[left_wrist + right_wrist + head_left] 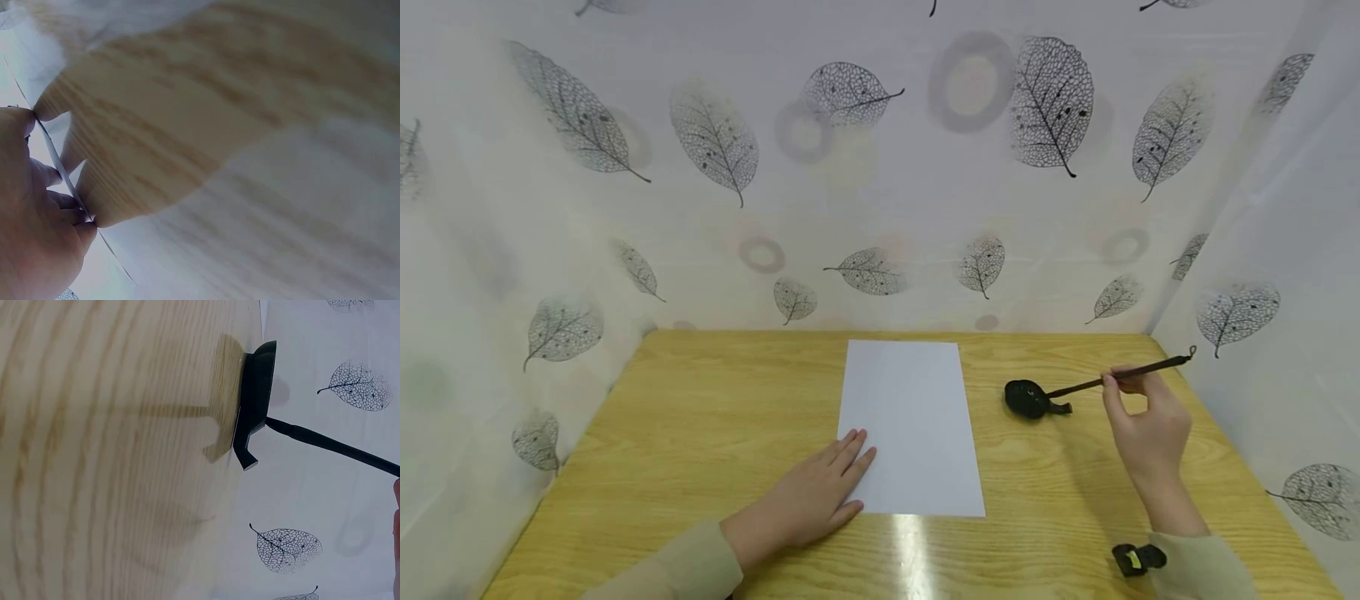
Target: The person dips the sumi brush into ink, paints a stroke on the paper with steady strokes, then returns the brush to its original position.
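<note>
A white sheet of paper (913,417) lies on the wooden table. My left hand (812,500) rests on its lower left edge with the fingers spread; the left wrist view shows the same hand (37,212) from the side. To the right of the paper sits a small black ink dish (1024,399) with a short stem-like handle. My right hand (1153,433) pinches the dark shaft of a writing brush (1082,387) between thumb and fingers. The brush (337,445) slants down to the dish (255,387) in the right wrist view, its tip hidden at the rim.
The yellow wood-grain table (715,400) ends at a pale curtain (880,200) printed with leaves, which stands at the back and both sides. A black strapped device (1138,559) is at my right wrist. Light glares on the table below the paper.
</note>
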